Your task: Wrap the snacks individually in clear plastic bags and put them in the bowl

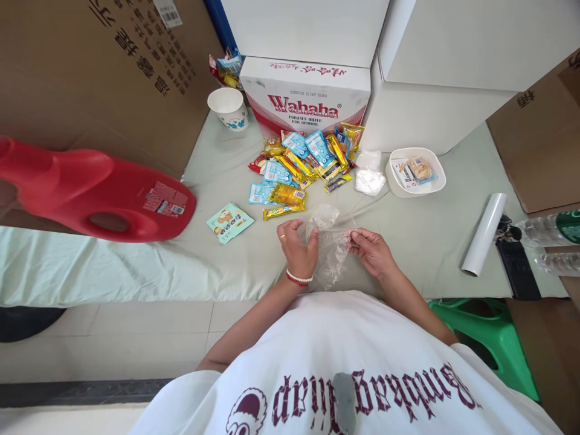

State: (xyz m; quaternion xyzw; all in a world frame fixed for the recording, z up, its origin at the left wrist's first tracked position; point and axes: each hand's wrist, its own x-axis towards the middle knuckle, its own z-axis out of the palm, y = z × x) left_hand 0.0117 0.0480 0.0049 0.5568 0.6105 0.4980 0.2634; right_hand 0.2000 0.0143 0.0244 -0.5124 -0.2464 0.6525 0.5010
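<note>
A thin, crumpled clear plastic bag [331, 257] hangs between my two hands, close above the near part of the table. My right hand [372, 251] pinches its right edge between thumb and fingertips. On the bag's left side, my left hand [298, 249] has its fingers curled and its thumb raised against the plastic; whether it grips the bag is hard to see. Just beyond the hands lies a pile of wrapped snacks [301, 162] in blue, yellow and red packets. A pale green packet [230, 223] lies flat to the left of my left hand.
A red jug [118, 187] lies at the left, with a paper cup [229, 110] farther back. Behind the snacks is a Wahaha carton [308, 90]. White wrapped bundles [370, 181], a white bowl [395, 181], a white roll [484, 234] and plastic bottles [546, 231] stand or lie rightward.
</note>
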